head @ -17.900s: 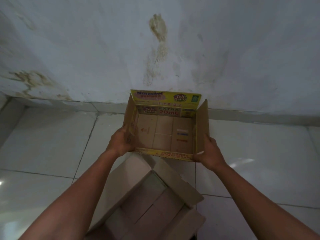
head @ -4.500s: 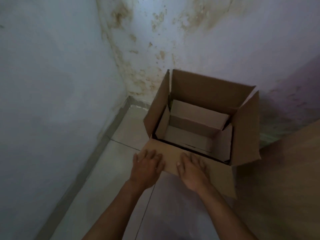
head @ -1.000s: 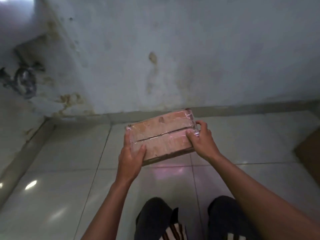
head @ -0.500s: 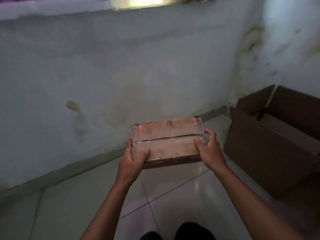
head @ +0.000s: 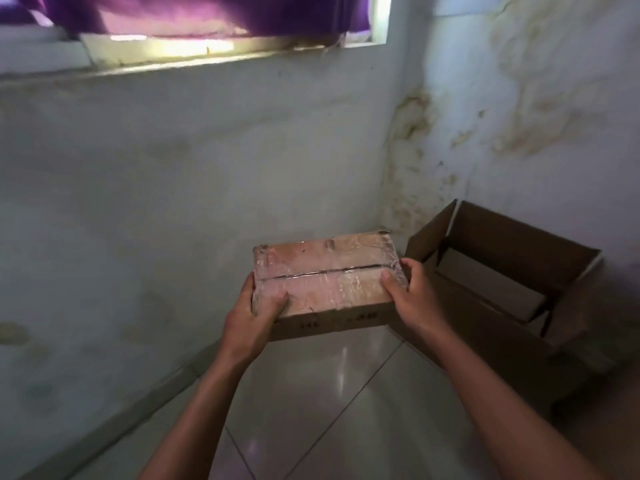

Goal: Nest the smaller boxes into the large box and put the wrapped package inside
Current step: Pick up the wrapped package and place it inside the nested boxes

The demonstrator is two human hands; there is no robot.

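Note:
I hold a flat cardboard package wrapped in clear plastic film (head: 325,275) level in the air in front of me. My left hand (head: 254,315) grips its left end and my right hand (head: 414,299) grips its right end. The large brown box (head: 512,237) stands open on the floor in the room's corner, just right of the package. A smaller box (head: 485,282) sits nested inside it. The package's right edge overlaps the large box's near left corner in the view.
A stained white wall runs behind and along the left, meeting another wall at the corner by the box. A window sill (head: 194,53) with a purple curtain (head: 173,12) is up high. Glossy white floor tiles (head: 311,393) lie below my arms.
The package in both hands has travelled right toward the large box, which now appears closer and more fully. The view has tilted up, revealing the window and curtain.

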